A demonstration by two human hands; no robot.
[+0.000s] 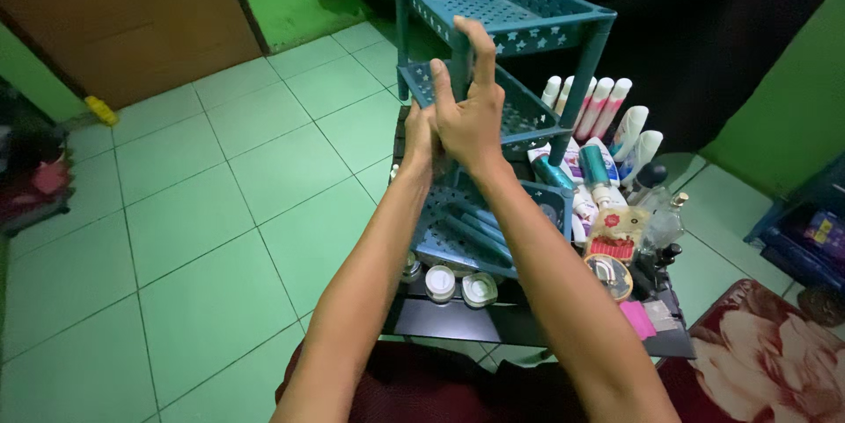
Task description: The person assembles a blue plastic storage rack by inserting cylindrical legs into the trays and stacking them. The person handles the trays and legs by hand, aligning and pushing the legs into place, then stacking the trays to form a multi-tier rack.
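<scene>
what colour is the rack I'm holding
Teal-blue rack, with star cut-outs along the rims; head view.

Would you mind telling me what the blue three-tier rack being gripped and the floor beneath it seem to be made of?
The rack looks like moulded plastic, teal-blue with a dull sheen: its shelf walls have star cut-outs and its shelf bases are slotted. The right hand and left hand grip its front post. The floor looks like glazed ceramic tile, pale green, with grout lines and soft reflections, though the dim light leaves that open.
</scene>
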